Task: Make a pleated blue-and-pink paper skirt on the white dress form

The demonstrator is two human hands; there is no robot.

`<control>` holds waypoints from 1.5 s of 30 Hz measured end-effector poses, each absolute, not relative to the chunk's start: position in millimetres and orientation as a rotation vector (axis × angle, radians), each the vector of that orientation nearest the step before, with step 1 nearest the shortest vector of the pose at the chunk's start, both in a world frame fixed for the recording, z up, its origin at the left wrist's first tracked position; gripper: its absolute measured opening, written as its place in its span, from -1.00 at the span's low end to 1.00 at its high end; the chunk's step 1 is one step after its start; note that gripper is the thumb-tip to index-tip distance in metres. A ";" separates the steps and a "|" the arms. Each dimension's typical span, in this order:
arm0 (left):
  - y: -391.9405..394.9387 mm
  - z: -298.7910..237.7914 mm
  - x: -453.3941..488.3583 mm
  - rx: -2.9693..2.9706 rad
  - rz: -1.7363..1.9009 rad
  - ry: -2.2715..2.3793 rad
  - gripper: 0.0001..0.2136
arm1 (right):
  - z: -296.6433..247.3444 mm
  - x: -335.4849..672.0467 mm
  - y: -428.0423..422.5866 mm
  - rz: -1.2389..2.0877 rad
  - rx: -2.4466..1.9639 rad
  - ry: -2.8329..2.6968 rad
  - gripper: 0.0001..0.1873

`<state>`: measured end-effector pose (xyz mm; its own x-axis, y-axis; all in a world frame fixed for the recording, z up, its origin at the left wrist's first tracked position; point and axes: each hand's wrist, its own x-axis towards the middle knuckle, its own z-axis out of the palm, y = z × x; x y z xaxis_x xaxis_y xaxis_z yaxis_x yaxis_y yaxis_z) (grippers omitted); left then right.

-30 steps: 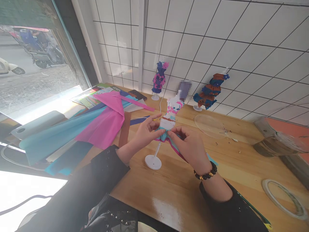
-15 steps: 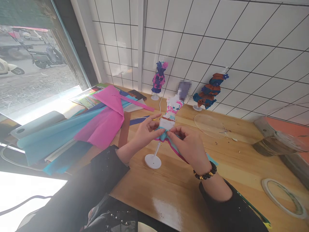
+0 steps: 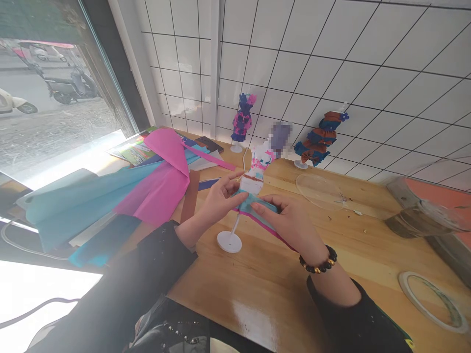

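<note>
Head view: papers (image 3: 162,186) lie left; my left hand (image 3: 221,196) and right hand (image 3: 290,220) pinch a teal strip (image 3: 257,203) at the doll (image 3: 253,179).

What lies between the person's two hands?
In the head view, a teal paper strip with a pink edge runs from left hand to right hand across the waist of the doll.

White square-tiled wall (image 3: 331,59), dark grout, far side and right. Large window (image 3: 44,127) at left with a dark frame (image 3: 112,63); strong daylight, parked scooter (image 3: 69,86) on the street outside. Glossy light wooden table (image 3: 265,289), glare patch on the near edge.
</note>
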<state>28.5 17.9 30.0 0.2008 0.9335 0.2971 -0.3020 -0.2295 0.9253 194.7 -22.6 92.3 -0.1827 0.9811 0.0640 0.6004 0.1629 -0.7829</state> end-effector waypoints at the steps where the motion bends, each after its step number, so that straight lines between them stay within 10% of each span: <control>1: 17.5 30.5 28.3 1.304 1.325 0.687 -0.42 | 93.1 195.5 -22.6 0.876 -1.490 -1.876 -0.66; 45: 13.9 32.0 30.4 1.310 1.298 0.696 -0.42 | 83.3 189.0 -21.7 0.873 -1.407 -1.726 -0.70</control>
<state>30.4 13.9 32.0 0.2235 0.9327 0.2829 -0.2803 -0.2165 0.9352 189.0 -21.7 83.3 -0.1325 0.9838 0.1205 0.4863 0.1705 -0.8570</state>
